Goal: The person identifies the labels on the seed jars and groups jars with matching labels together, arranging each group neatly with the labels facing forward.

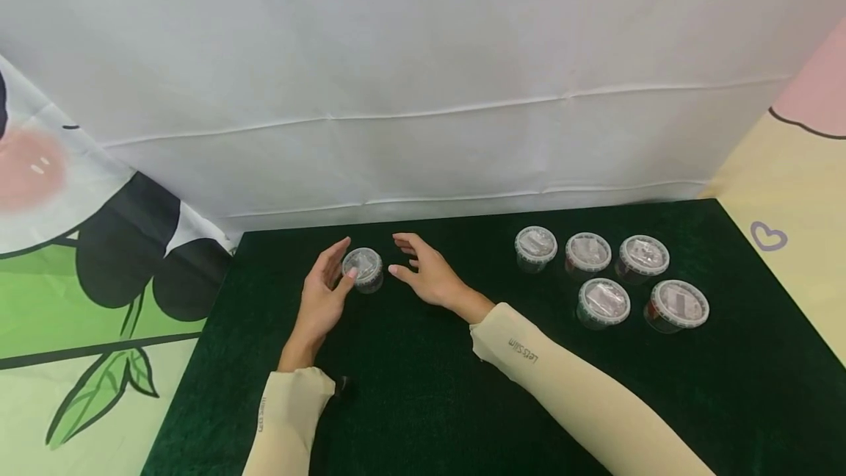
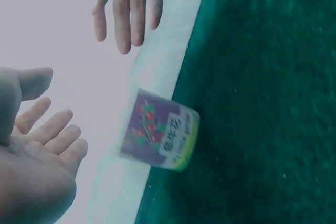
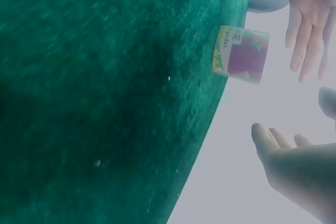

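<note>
A small clear tub point(image 1: 362, 263) with a whitish lid stands on the green cloth at the back left. Its label point(image 2: 149, 127), seen in the left wrist view, is purple with red fruits or flowers, green leaves and a yellow-green band. My left hand point(image 1: 322, 298) is just left of the tub, fingers spread, and the thumb overlaps the lid in the head view. In the left wrist view a gap shows between that hand and the tub. To the right of the tub, my right hand point(image 1: 429, 274) hovers with loosely bent fingers and holds nothing, its thumb toward the tub.
Several similar lidded tubs point(image 1: 606, 301) stand grouped on the right of the green-covered table point(image 1: 423, 402). Behind the table's back edge hangs a white cloth point(image 1: 423, 145). Printed cartoon cloth point(image 1: 99, 292) borders the left side, and a yellow and pink one point(image 1: 793, 189) the right.
</note>
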Demonstrator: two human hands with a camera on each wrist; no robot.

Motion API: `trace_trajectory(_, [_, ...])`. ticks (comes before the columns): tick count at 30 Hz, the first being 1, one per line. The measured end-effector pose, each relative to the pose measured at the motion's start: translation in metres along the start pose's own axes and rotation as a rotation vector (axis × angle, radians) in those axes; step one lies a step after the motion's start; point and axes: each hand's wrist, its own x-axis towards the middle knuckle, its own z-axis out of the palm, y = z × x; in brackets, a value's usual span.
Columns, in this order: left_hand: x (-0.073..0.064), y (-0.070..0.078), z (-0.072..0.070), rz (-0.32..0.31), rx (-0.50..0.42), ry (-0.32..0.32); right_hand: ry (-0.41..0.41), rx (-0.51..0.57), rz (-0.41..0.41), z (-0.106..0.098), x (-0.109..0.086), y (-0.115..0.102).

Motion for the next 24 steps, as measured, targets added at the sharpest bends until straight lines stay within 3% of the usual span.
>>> trace_trajectory(11, [-0.006, 0.018, 0.021, 0.079, -0.032, -0.045, 0.054, -0.036, -0.034, -0.033, -0.027, 0.003])
trace_trajectory(24, [-0.007, 0.021, 0.068, 0.102, -0.040, -0.195, 0.188, -0.058, -0.011, -0.059, -0.058, 0.010])
